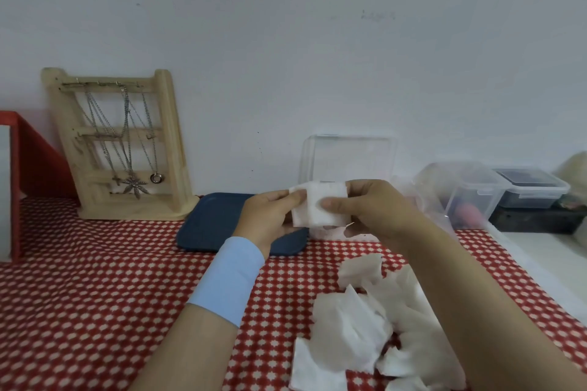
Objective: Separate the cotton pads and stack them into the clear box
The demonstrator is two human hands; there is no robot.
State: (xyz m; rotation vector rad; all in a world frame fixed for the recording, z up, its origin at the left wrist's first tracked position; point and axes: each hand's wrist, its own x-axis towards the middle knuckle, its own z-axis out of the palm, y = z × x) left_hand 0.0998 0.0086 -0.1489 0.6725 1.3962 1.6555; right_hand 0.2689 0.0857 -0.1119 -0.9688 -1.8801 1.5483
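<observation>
Both hands are raised over the desk [95, 311], which is covered by a red cloth printed with small white star-like dots. The left hand [270, 216] pinches the left edge of a soft, white, squarish wad of cotton pads [320, 206] between thumb and fingers. The right hand [371, 209] pinches its right side, thumb flat on the front face. The wad shows two overlapping layers (how many pads it holds cannot be told). Just behind it, near the wall, stands the clear box [347, 155], square and glassy with rounded corners. Its lower part is hidden by the hands, and something white shows at its foot, though whether that lies inside is unclear. A loose pile [365, 327] of crumpled and flat white pads lies on the cloth beside the right forearm, cut off at the lower edge. A dark blue tray [206, 225] with rounded corners lies below the left hand, whose wrist wears a pale blue wristband [228, 279]. At the left, a pale wooden jewellery stand [171, 143] carries metal chain necklaces [127, 149]. At the right, a filmy plastic bag [444, 187] and lidded clear tubs [533, 189] hold blurred contents.
</observation>
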